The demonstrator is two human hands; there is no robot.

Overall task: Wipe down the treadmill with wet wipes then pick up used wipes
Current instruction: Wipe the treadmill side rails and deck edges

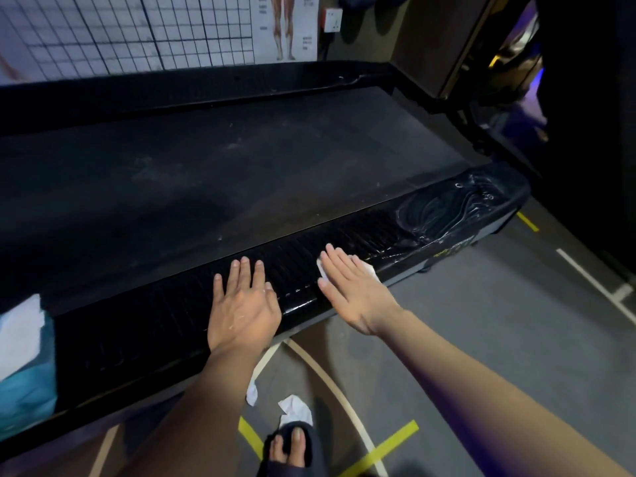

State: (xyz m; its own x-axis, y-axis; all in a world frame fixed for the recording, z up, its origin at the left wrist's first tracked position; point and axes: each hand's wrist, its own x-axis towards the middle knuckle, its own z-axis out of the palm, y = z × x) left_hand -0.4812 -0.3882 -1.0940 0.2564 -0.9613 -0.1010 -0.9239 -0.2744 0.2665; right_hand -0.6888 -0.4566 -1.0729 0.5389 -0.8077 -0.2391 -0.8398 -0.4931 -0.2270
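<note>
The treadmill [241,160] has a dusty black belt beyond the fingertips. Its ribbed rail [137,325] lies under both palms, glossy and wet right of the right fingers. The left hand [242,311] rests flat, fingers straight and slightly spread. The right hand [351,290] presses a white wipe [370,270] onto the rail, fingers straight and close together, the wipe's edges showing beside them. Two crumpled used wipes [296,409] lie on the floor [481,339], below the wrists.
</note>
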